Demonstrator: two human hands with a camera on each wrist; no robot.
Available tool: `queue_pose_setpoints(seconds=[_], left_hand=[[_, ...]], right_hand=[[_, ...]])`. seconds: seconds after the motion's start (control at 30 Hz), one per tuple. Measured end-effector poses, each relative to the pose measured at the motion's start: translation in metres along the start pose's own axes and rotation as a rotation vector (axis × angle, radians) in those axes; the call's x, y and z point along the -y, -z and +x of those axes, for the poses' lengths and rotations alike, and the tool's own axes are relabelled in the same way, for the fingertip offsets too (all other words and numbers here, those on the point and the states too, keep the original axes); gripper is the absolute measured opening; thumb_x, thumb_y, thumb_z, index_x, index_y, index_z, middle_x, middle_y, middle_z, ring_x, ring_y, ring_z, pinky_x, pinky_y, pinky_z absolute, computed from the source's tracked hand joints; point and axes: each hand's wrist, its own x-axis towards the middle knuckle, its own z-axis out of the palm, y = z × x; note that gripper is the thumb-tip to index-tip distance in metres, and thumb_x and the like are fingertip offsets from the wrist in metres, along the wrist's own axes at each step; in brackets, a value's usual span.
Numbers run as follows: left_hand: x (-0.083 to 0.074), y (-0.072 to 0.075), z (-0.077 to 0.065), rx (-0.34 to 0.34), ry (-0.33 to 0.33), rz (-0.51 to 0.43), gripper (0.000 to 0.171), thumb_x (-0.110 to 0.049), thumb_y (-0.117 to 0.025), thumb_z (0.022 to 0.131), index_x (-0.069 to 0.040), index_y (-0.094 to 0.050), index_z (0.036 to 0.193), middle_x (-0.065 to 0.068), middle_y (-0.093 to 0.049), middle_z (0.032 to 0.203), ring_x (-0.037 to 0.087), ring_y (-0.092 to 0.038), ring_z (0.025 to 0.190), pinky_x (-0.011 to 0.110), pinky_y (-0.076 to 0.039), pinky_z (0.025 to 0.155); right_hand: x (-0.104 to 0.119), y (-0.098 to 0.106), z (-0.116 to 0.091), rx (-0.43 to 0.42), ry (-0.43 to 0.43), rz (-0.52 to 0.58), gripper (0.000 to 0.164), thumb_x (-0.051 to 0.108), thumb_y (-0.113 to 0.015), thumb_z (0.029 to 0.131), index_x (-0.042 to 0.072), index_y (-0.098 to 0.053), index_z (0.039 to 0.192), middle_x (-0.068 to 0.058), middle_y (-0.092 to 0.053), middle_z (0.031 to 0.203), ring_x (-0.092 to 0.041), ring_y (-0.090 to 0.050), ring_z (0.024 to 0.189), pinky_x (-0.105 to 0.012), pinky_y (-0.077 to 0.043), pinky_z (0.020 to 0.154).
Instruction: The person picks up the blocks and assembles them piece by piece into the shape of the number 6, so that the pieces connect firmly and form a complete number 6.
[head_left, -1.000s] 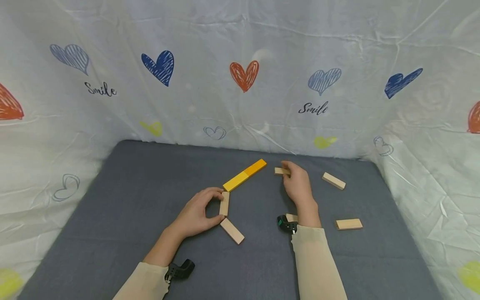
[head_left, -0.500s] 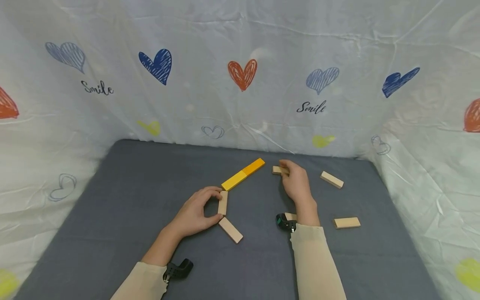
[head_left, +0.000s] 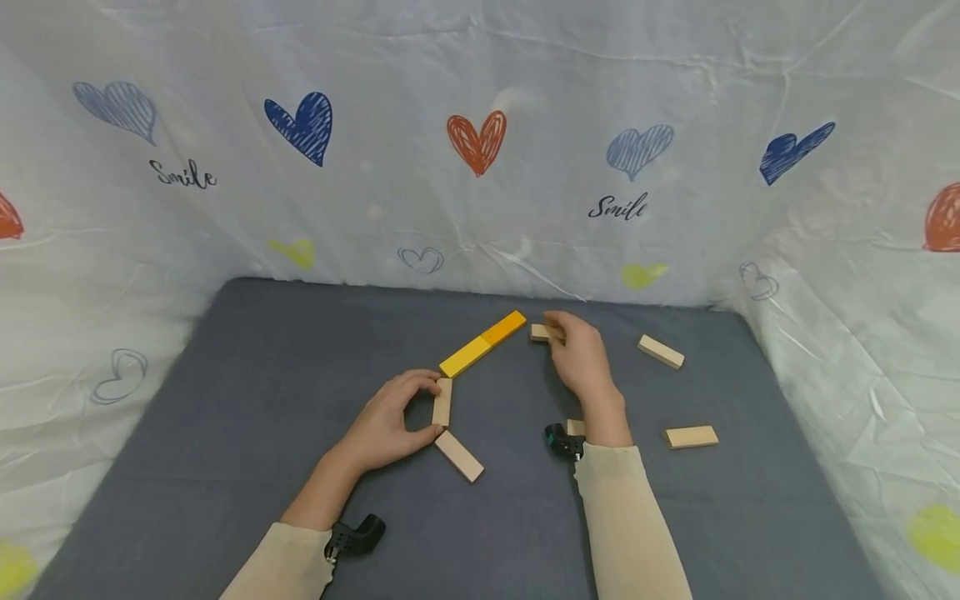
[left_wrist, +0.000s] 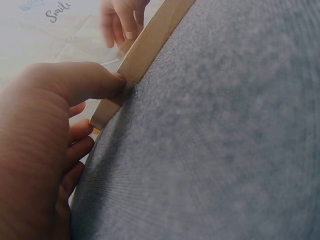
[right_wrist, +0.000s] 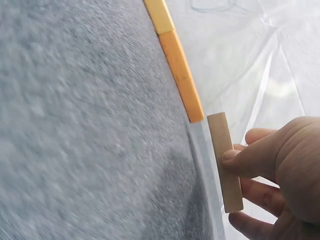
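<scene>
My left hand holds a plain wooden block by its two ends, thumb at the near end and fingertips at the far end. Another plain wooden block lies slanted from that near end. Off the far end, a yellow block and an orange block lie end to end in a diagonal line. My right hand pinches a further plain wooden block between thumb and fingers. In the right wrist view this block stands just apart from the orange block's end.
Two loose wooden blocks lie on the right, one farther back and one nearer. Beneath my right wrist another block is partly hidden. A white curtain with printed hearts hangs behind the grey cloth-covered table.
My right hand has moved slightly left with its wooden block, closer to the orange block's end. The left hand keeps its place on its block. The head view has shifted a little.
</scene>
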Motion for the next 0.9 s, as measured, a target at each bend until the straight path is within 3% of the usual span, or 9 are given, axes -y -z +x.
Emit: queue_pose_setpoints(seconds=[0.47,0.9], left_hand=[[0.004,0.002,-0.001,0.010,-0.001,-0.013,0.049,-0.020,-0.093,0.089,-0.019,-0.065,0.130,0.004,-0.058,0.154,0.034,-0.054,0.145,0.060,-0.044,0.118],[0.002,0.001,0.000,0.006,-0.008,-0.012,0.049,-0.020,-0.093,0.088,-0.018,-0.066,0.129,0.005,-0.058,0.154,0.034,-0.054,0.144,0.062,-0.045,0.116]], right_hand=[[0.020,-0.013,-0.012,0.080,0.028,-0.003,0.041,0.002,-0.068,0.107,0.009,-0.068,0.148,-0.010,-0.070,0.144,-0.033,-0.067,0.130,-0.051,-0.058,0.105],[0.031,-0.021,-0.027,0.149,0.104,-0.038,0.040,0.003,-0.069,0.107,0.009,-0.070,0.146,-0.008,-0.072,0.138,-0.030,-0.068,0.128,-0.049,-0.057,0.108]])
